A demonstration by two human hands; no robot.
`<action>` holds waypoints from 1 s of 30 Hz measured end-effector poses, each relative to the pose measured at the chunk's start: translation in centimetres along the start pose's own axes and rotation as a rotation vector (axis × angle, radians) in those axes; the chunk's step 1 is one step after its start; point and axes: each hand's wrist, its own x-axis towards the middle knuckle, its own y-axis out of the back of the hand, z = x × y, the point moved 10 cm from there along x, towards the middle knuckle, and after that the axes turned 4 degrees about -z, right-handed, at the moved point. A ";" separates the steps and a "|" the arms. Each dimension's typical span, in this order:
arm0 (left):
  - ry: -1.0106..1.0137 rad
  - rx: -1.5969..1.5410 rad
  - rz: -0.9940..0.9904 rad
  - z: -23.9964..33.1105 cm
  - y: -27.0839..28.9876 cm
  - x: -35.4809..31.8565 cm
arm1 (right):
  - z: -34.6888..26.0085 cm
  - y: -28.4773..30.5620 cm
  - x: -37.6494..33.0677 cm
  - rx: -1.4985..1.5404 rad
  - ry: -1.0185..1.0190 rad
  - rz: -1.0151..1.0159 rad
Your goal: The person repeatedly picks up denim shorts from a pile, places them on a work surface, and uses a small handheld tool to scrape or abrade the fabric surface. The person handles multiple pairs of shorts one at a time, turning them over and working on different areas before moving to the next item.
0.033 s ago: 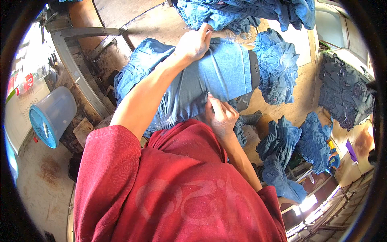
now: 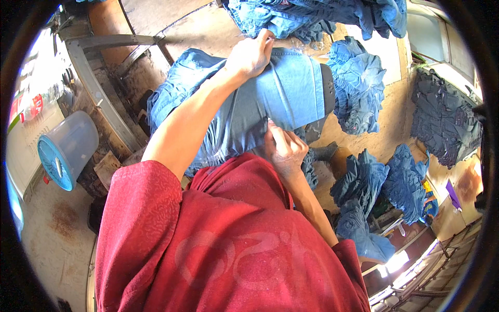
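nothing has shifted: left hand (image 2: pixel 252 54) grips the jeans (image 2: pixel 280 99) at their far edge, right hand (image 2: pixel 285 148) fingers pressed flat on the near edge.

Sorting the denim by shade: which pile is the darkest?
The flat stack at far right, a dark greyish navy; the other piles are brighter blue and crumpled.

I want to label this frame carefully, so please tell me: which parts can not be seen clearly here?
Head view only:
- Right hand: its fingertips press into the light blue jeans; whether they pinch cloth or a tool is hidden.
- Left hand: its grip on the far edge is folded under.
- What supports the jeans: covered by the fabric.
- Lower body of the person: blocked by the red shirt.
- Blue bucket: its contents do not show.
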 end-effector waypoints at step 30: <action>-0.267 0.282 0.243 6.7 3.3 -22.6 | 4.1 0.8 1.6 -0.194 0.171 0.064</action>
